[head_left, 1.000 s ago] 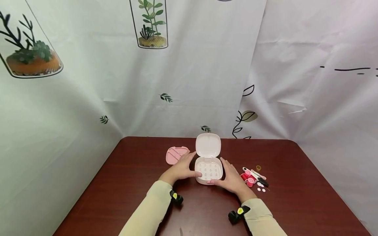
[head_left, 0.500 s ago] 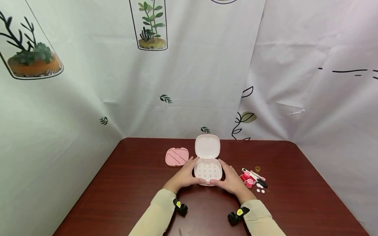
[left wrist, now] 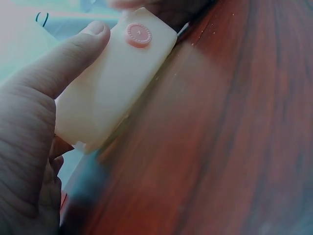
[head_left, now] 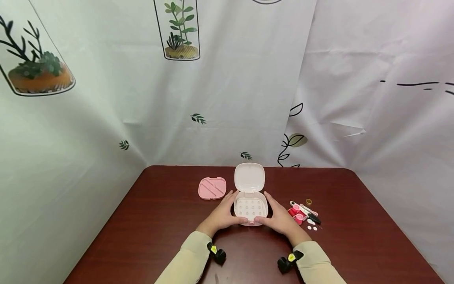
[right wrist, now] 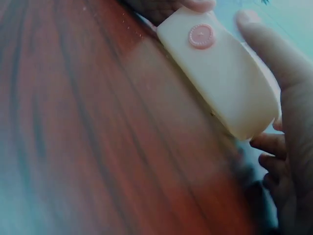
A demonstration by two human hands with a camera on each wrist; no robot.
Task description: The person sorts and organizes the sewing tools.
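A white plastic sewing kit case (head_left: 250, 208) stands on the table with its hinged lid (head_left: 250, 177) raised at the back. Rows of small pegs rise from its floor. The left hand (head_left: 223, 213) grips the case's left side, its thumb at the front rim. On the opposite side the right hand (head_left: 281, 217) holds it the same way, thumb near the front latch. Both wrist views show the case's front wall with a round pink button-shaped latch (left wrist: 139, 35). In the right wrist view, fingers curl round the far end of the case (right wrist: 230, 78).
A pink divided tray (head_left: 212, 188) lies behind the left hand. To the right sit pink and red thread spools (head_left: 299, 218), a black-ended tool (head_left: 314, 219), a gold-coloured ring (head_left: 309, 202) and several small white discs (head_left: 309, 227). A patterned cloth hangs behind the table (head_left: 170, 221).
The left hand has shifted right and forward off the pink tray's edge, its thumb moving to the case's front. The case has come slightly nearer the person.
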